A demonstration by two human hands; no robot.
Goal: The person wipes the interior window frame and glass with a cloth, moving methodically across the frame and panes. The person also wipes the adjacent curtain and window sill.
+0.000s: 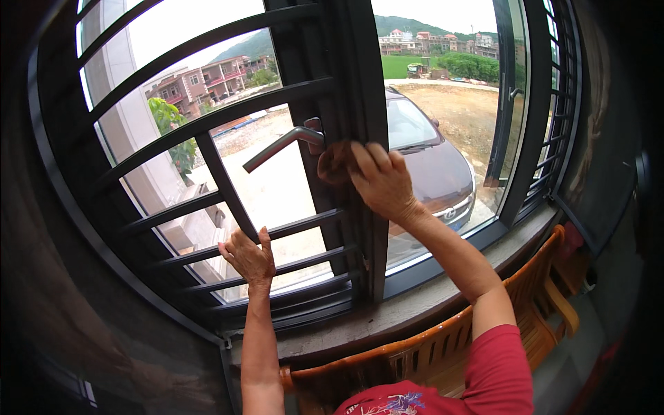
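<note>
A brown cloth [335, 163] is bunched under the fingers of my right hand [382, 178]. The hand is closed on it and presses it to the dark upright of the window frame [370, 90]. Just left of the cloth, a silver window handle [280, 147] sticks out and slants down to the left. Lower down, my left hand [249, 256] is closed round a dark bar of the window grille [294, 226], close to where a short upright bar meets it. The fingertips behind the bar are partly hidden.
An orange-brown wooden bench [432, 342] stands below the concrete sill [325, 335]. More grille bars [553, 131] line the right side of the window. Outside, a dark car [432, 166] is parked close by, with dirt ground and houses beyond.
</note>
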